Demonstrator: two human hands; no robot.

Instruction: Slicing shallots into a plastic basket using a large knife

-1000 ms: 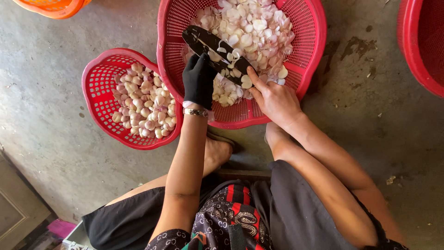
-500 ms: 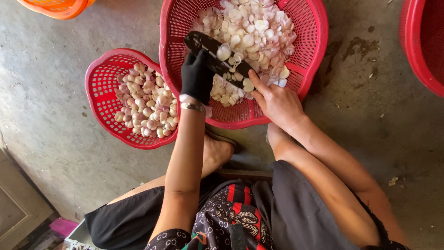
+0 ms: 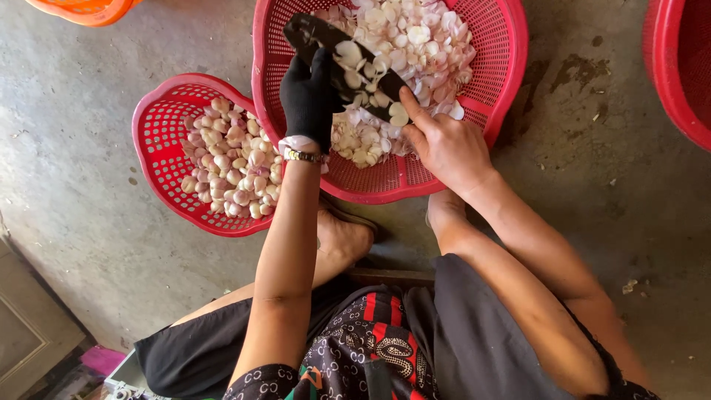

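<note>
A large red mesh basket (image 3: 503,81) holds a heap of pale peeled cloves (image 3: 422,44). Over it lies a long dark knife (image 3: 370,74), blade pointing up-left. My right hand (image 3: 444,148), bare, grips the knife's near end, with one clove (image 3: 398,112) by its fingertips. My left hand (image 3: 307,96) wears a black glove and a wristwatch. It is curled against the blade and pinches a pale clove (image 3: 346,53) on it. Left of it, a smaller red basket (image 3: 159,141) holds pinkish unpeeled cloves (image 3: 229,159).
An orange basket (image 3: 89,11) shows at the top left and another red basket (image 3: 685,74) at the right edge. The floor is stained grey concrete (image 3: 607,200). My bent legs and feet (image 3: 341,237) sit just below the big basket.
Both hands and the knife stay over the big basket, shifting slightly up and left. The gloved hand has crept a little further along the blade.
</note>
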